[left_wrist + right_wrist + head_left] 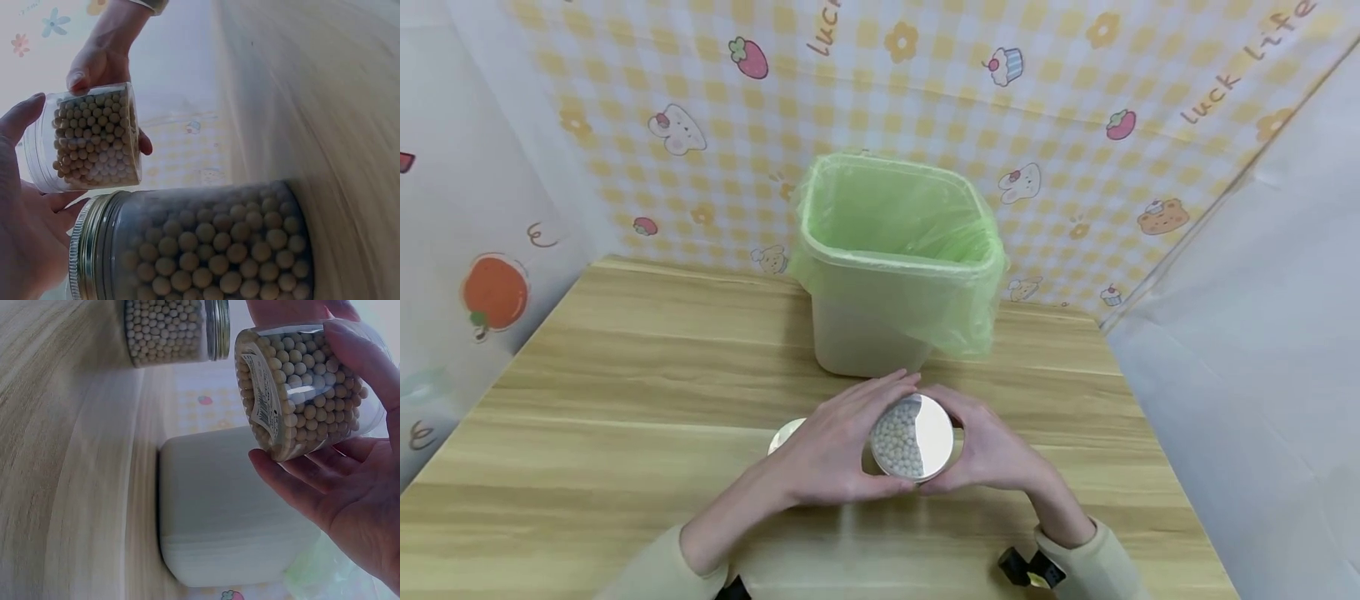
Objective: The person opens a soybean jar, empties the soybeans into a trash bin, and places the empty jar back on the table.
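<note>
Both hands hold a clear jar of beige beads [897, 442] above the table, in front of the bin. My left hand [827, 454] curls round the jar's left side, its thumb and fingers by the top rim in the left wrist view. The right hand [369, 487] grips the other side, thumb over the wall and fingers beneath. Bright glare covers half of the jar's top, and a barcode label [265, 394] shows on its base. A second bead jar [219, 244] with a gold screw lid [90, 247] stands on the table, mostly hidden under my left hand in the head view.
A pale bin [868, 325] lined with a green plastic bag [970, 308] stands at the back of the wooden table [647, 358]. Behind it hangs a yellow checked cloth [865, 92]. White printed sheets [1262, 333] flank the table on both sides.
</note>
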Tool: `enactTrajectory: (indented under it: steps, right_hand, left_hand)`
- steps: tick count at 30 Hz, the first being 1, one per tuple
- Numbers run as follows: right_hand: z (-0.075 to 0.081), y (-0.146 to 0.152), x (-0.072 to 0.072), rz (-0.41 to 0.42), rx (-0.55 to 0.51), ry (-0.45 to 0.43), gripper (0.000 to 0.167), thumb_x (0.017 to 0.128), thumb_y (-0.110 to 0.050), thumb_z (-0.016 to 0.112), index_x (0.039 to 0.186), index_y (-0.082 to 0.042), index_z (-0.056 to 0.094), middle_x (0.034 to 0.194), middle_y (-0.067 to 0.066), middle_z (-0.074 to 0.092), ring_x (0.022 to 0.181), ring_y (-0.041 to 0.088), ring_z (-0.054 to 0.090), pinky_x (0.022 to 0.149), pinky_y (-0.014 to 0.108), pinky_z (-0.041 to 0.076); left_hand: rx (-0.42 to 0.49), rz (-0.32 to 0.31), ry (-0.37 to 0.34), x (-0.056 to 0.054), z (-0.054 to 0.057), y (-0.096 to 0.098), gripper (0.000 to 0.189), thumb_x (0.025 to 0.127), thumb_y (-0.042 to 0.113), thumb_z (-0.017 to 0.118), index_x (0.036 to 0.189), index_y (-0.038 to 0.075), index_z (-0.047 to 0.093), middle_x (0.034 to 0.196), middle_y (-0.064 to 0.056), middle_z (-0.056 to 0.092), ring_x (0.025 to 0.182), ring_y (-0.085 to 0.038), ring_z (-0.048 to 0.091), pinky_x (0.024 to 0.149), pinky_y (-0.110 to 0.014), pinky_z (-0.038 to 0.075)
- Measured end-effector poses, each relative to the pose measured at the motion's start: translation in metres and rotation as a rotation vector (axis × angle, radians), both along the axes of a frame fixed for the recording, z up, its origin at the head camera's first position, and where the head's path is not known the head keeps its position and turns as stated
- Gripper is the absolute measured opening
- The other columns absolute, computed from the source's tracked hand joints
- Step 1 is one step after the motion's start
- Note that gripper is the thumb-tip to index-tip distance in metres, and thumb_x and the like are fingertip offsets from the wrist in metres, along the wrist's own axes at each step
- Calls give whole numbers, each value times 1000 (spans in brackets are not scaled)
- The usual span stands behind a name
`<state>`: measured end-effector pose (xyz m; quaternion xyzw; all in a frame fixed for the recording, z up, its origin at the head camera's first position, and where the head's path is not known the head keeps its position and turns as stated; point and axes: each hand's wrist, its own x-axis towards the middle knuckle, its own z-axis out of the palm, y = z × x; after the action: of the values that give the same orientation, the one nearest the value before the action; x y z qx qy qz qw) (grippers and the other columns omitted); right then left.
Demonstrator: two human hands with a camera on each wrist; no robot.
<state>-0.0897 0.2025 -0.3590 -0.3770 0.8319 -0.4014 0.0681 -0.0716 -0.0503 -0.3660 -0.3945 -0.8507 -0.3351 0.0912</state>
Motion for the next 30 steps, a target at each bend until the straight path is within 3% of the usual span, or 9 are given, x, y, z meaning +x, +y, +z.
enactTrajectory:
  steps: [8,18,25,30]
  right_hand:
    - [-2,-2,0,-25,-9,2,93,63,-30,99,143,-22,54,130,-4,66,118,13,63,100,36,56]
    - [-1,-6,2,-116,5,90,92,61,-30,99,141,-22,54,134,-5,64,119,14,64,100,39,57]
    - [-1,-4,2,-135,-41,63,90,62,-23,98,141,-21,54,134,-3,63,119,16,63,99,37,58]
    - [-2,-1,1,-104,-85,5,94,61,-26,100,142,-20,53,134,-2,63,120,14,62,101,34,56]
  left_hand:
    - [9,14,41,0,0,0,98,78,59,81,156,15,40,164,4,42,154,-17,37,122,-47,39]
    - [51,82,74,0,-2,6,103,76,59,84,155,9,41,160,-4,47,151,-19,43,124,-42,36]
    - [95,132,-14,1,-2,8,111,70,61,88,158,15,38,161,-2,46,151,-21,43,119,-52,41]
    - [104,58,-210,1,4,-1,119,70,57,89,164,32,20,169,6,31,155,-20,34,119,-60,38]
